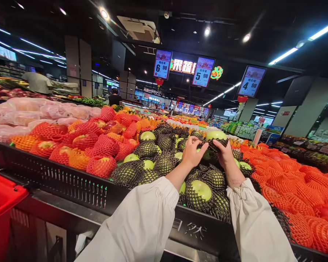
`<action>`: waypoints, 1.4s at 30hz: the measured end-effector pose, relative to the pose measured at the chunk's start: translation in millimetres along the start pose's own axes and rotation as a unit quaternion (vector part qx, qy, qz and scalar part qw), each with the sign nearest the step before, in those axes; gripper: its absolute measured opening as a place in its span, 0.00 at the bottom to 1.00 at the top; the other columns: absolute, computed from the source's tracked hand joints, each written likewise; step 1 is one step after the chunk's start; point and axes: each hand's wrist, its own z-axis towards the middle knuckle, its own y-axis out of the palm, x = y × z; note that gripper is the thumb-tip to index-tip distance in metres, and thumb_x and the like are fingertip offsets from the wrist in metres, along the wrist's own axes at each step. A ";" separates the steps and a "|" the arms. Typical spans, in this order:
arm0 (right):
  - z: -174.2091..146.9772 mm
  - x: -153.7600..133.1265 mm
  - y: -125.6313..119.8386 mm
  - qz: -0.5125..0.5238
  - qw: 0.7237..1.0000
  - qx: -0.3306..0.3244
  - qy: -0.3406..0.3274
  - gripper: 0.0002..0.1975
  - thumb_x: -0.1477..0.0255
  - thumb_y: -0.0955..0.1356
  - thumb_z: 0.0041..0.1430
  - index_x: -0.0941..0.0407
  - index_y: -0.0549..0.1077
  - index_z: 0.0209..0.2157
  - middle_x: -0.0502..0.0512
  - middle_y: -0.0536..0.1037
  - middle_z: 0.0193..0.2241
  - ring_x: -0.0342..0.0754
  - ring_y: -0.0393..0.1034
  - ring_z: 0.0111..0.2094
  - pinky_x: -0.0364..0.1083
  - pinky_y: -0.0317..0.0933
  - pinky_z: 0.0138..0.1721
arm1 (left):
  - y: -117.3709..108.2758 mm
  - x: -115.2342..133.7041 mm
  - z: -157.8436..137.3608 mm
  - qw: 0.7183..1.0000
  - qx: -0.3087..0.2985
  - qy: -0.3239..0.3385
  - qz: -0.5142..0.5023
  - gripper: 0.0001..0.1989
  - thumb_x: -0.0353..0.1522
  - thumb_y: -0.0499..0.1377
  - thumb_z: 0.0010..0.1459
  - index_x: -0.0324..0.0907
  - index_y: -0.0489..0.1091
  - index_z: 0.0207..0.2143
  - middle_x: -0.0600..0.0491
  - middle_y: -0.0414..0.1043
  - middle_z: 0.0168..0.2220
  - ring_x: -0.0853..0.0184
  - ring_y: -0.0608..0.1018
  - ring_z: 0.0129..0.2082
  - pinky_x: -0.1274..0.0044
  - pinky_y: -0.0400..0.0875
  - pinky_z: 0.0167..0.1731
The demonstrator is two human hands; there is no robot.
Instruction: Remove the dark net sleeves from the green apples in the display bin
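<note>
My right hand (225,155) grips a green apple (215,135) in a black foam net, raised slightly above the pile; thumb and fingers are closed around its lower part. To its left, my left hand (192,152) hovers over the netted apples, thumb and bent fingers apart, with nothing visible between them. Whether its fingertips touch the fruit behind is hidden. Below both wrists lie more green apples (201,190), many wrapped in black nets with bare green skin showing at the top.
Left of the green apples are red apples (102,145) in red and orange nets, then plastic-wrapped fruit (30,111). Orange-netted fruit (295,185) fills the right. A black slotted rim (79,180) runs along the front. A red basket (2,203) stands at lower left. Price signs (203,72) hang overhead.
</note>
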 end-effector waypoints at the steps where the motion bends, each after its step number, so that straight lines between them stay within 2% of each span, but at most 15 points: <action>1: 0.2 0.5 -0.7 0.031 0.999 0.013 0.042 0.35 0.58 0.81 0.35 0.48 0.70 0.46 0.50 0.77 0.46 0.54 0.74 0.48 0.56 0.72 0.51 | 0.7 0.9 -0.5 1.000 0.010 0.019 0.005 0.12 0.42 0.60 0.61 0.42 0.73 0.35 0.44 0.66 0.51 0.57 0.72 0.50 0.65 0.68 0.53; 4: -0.5 1.1 -3.5 0.081 0.989 0.002 0.125 0.31 0.56 0.81 0.34 0.48 0.73 0.42 0.51 0.79 0.45 0.57 0.74 0.50 0.55 0.76 0.46 | 1.6 2.7 -0.2 0.996 0.035 0.080 -0.007 0.05 0.34 0.64 0.57 0.43 0.72 0.34 0.45 0.68 0.51 0.58 0.72 0.51 0.65 0.68 0.54; 7: -2.2 2.8 -7.5 0.097 0.980 -0.072 0.156 0.29 0.53 0.80 0.36 0.48 0.74 0.40 0.53 0.82 0.42 0.60 0.73 0.53 0.57 0.77 0.45 | 0.6 2.8 2.2 0.991 0.041 0.115 -0.048 0.02 0.32 0.60 0.62 0.44 0.71 0.34 0.48 0.73 0.45 0.60 0.73 0.49 0.67 0.68 0.53; 10: -4.4 5.0 -10.7 0.085 0.973 -0.142 0.160 0.27 0.51 0.79 0.37 0.49 0.75 0.37 0.54 0.83 0.41 0.62 0.73 0.54 0.61 0.77 0.46 | -0.3 2.1 4.0 0.990 0.050 0.101 -0.084 0.05 0.33 0.56 0.65 0.44 0.69 0.36 0.49 0.75 0.40 0.62 0.75 0.44 0.70 0.69 0.48; 12: -5.7 5.5 -11.6 0.074 0.971 -0.159 0.164 0.26 0.55 0.81 0.35 0.49 0.76 0.37 0.54 0.83 0.41 0.63 0.73 0.54 0.62 0.76 0.48 | -0.3 1.6 3.8 0.991 0.059 0.075 -0.091 0.06 0.34 0.55 0.66 0.44 0.69 0.36 0.50 0.75 0.37 0.62 0.76 0.41 0.72 0.69 0.44; 15: -6.7 4.6 -11.8 0.057 0.973 -0.146 0.169 0.25 0.61 0.81 0.34 0.49 0.77 0.37 0.52 0.83 0.40 0.62 0.74 0.54 0.62 0.76 0.48 | -0.1 1.7 1.8 0.993 0.049 0.054 -0.088 0.06 0.35 0.55 0.67 0.45 0.69 0.36 0.52 0.76 0.36 0.63 0.77 0.39 0.75 0.68 0.41; 22: -7.2 1.3 -11.4 0.036 0.972 -0.126 0.194 0.21 0.64 0.80 0.35 0.50 0.77 0.35 0.51 0.83 0.41 0.61 0.70 0.57 0.60 0.76 0.48 | -2.2 4.7 -0.2 0.995 0.039 0.032 -0.086 0.08 0.37 0.53 0.68 0.46 0.68 0.37 0.53 0.76 0.36 0.64 0.78 0.38 0.75 0.68 0.40; 25: -7.3 3.1 -10.8 0.040 0.973 -0.134 0.186 0.21 0.64 0.80 0.37 0.50 0.76 0.35 0.50 0.83 0.40 0.60 0.71 0.55 0.61 0.75 0.48 | -3.4 6.2 0.9 0.993 0.049 0.029 -0.104 0.08 0.38 0.54 0.67 0.46 0.68 0.36 0.54 0.75 0.34 0.64 0.77 0.36 0.75 0.67 0.39; 28: -5.5 5.7 -12.1 0.049 0.975 -0.137 0.167 0.20 0.60 0.79 0.40 0.50 0.76 0.35 0.51 0.83 0.36 0.59 0.76 0.48 0.61 0.74 0.47 | -5.5 6.1 2.5 0.992 0.068 0.027 -0.102 0.10 0.38 0.53 0.66 0.46 0.66 0.31 0.54 0.73 0.31 0.64 0.75 0.35 0.75 0.67 0.39; 32: -0.5 5.4 -16.9 0.071 0.981 -0.110 0.145 0.22 0.52 0.77 0.43 0.47 0.75 0.38 0.50 0.83 0.35 0.57 0.79 0.40 0.59 0.76 0.43 | -7.2 1.7 4.8 0.995 0.084 0.035 -0.042 0.10 0.28 0.52 0.61 0.45 0.60 0.26 0.51 0.70 0.32 0.62 0.72 0.38 0.71 0.67 0.43; 36: 3.5 0.9 -19.8 0.095 0.988 -0.053 0.111 0.25 0.44 0.72 0.46 0.47 0.75 0.39 0.49 0.83 0.34 0.54 0.79 0.36 0.54 0.76 0.35 | -3.5 -2.4 4.2 0.996 0.060 0.058 0.000 0.06 0.25 0.55 0.54 0.45 0.65 0.30 0.50 0.72 0.40 0.58 0.70 0.47 0.68 0.65 0.51; 40: 1.5 -4.9 -15.9 0.124 0.985 -0.029 0.119 0.27 0.42 0.71 0.44 0.48 0.76 0.37 0.49 0.83 0.31 0.51 0.78 0.30 0.48 0.73 0.25 | 1.0 -4.1 2.5 0.997 0.053 0.040 0.034 0.03 0.29 0.56 0.60 0.45 0.69 0.35 0.48 0.71 0.43 0.56 0.69 0.50 0.66 0.64 0.53; 42: -0.9 -6.6 -13.0 0.126 0.982 -0.033 0.138 0.28 0.43 0.72 0.42 0.49 0.77 0.37 0.51 0.83 0.31 0.54 0.79 0.31 0.49 0.74 0.25 | 2.2 -5.4 2.6 0.997 0.048 0.022 0.048 0.04 0.31 0.55 0.63 0.45 0.70 0.38 0.48 0.72 0.44 0.56 0.69 0.50 0.66 0.65 0.52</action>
